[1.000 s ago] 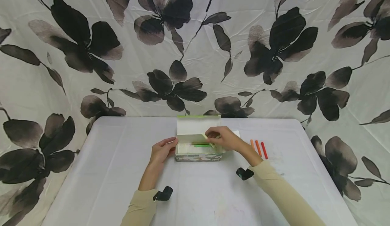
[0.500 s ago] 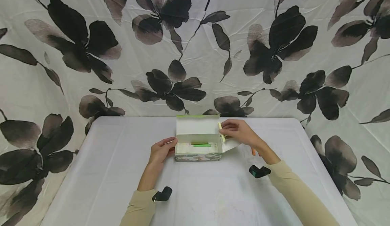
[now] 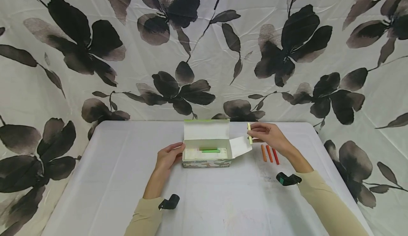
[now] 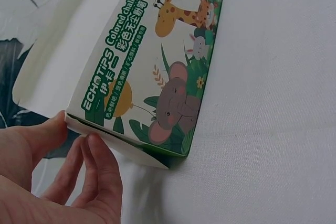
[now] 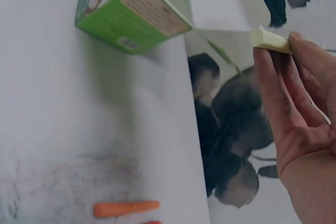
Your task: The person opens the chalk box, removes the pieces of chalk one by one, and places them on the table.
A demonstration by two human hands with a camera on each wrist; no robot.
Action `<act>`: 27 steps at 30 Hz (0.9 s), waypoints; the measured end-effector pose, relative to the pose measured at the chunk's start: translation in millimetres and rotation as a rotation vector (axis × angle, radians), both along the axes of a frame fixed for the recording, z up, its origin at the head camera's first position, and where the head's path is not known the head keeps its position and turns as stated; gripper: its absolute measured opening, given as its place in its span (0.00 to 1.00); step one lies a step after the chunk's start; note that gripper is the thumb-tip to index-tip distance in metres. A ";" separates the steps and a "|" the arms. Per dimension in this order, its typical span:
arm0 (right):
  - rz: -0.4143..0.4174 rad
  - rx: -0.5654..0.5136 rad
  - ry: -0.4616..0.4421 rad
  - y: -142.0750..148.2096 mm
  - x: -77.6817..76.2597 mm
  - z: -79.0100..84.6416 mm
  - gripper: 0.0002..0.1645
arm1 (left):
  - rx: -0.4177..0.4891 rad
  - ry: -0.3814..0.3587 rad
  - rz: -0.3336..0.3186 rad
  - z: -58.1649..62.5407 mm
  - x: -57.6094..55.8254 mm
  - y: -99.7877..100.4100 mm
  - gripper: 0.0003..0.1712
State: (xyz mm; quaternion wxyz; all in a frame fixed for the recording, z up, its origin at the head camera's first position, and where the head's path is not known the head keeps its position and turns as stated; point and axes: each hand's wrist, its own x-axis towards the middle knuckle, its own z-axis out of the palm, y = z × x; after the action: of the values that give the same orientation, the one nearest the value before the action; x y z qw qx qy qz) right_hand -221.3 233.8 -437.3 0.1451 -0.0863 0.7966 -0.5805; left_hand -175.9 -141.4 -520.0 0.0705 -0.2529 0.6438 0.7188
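A chalk box [image 3: 206,163], printed with cartoon animals and "Colored chalk", stands with its lid raised. Inside it lie two green chalk sticks [image 3: 210,151]. My left hand [image 3: 168,157] holds the box's left end; in the left wrist view the thumb is at the corner of the box [image 4: 157,72] and the fingertips are under the end flap. Off to the box's right, my right hand [image 3: 271,136] pinches a pale yellow chalk stick [image 3: 250,133] between thumb and fingers, raised above the table. The same yellow chalk [image 5: 270,40] shows end-on in the right wrist view.
An orange chalk [image 3: 264,153], an orange-red chalk [image 3: 270,154] and a red chalk [image 3: 276,157] lie side by side right of the box. A white side flap [image 3: 240,147] sticks out from the box. Smudges mark the white tablecloth [image 3: 223,200]; floral fabric [image 3: 204,52] hangs behind.
My right hand has carried the yellow chalk out of the box and to the right, past the side flap. The left hand stays at the box's left end.
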 end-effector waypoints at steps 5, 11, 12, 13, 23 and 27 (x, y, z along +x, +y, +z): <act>-0.049 0.052 0.004 22.4 4.4 -4.3 0.32 | -0.002 0.029 0.001 -18.6 -6.9 -3.0 0.32; -0.095 0.088 -0.022 45.7 9.0 -14.4 0.34 | -0.022 0.025 -0.002 -49.5 -21.1 -9.7 0.34; -0.100 0.088 -0.024 48.9 9.3 -16.7 0.35 | -0.022 0.024 -0.001 -51.5 -22.0 -10.2 0.34; -0.108 0.089 -0.027 51.9 9.7 -19.3 0.35 | -0.020 0.023 0.001 -52.8 -22.5 -10.6 0.33; -0.156 0.045 -0.065 79.8 19.8 -43.5 0.34 | -0.013 0.012 -0.007 1.1 2.0 0.0 0.28; -0.184 0.067 -0.088 90.4 24.3 -54.3 0.35 | -0.021 0.012 -0.013 10.1 5.3 1.9 0.27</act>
State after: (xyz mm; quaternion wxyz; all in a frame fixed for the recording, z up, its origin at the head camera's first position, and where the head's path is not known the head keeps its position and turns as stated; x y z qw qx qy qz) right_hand -197.0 324.1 -491.6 0.1288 0.0174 0.8131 -0.5675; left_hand -170.7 -139.5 -509.9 0.0685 -0.2454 0.6534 0.7129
